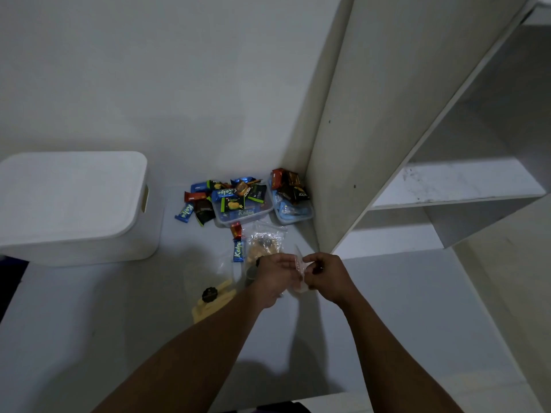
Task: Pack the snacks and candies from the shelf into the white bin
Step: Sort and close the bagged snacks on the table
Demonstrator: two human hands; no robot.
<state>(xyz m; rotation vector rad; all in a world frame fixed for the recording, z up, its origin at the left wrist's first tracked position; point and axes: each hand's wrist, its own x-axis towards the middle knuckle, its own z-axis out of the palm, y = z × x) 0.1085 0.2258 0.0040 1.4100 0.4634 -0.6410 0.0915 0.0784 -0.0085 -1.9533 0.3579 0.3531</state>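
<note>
**Packing barely begun: the bin is still lidded**

Your left hand (272,278) and right hand (323,277) meet just above the floor, each grip pinched narrowly on one small clear packet (299,271). Beyond them lie a clear bag of snacks (265,242), two clear tubs (238,216) heaped with wrapped candies (235,195), and loose bars. The white bin (74,204) stands well apart at your left, lid on. The shelf (447,186) looks empty. Judging by this, nothing is packed yet.
</note>
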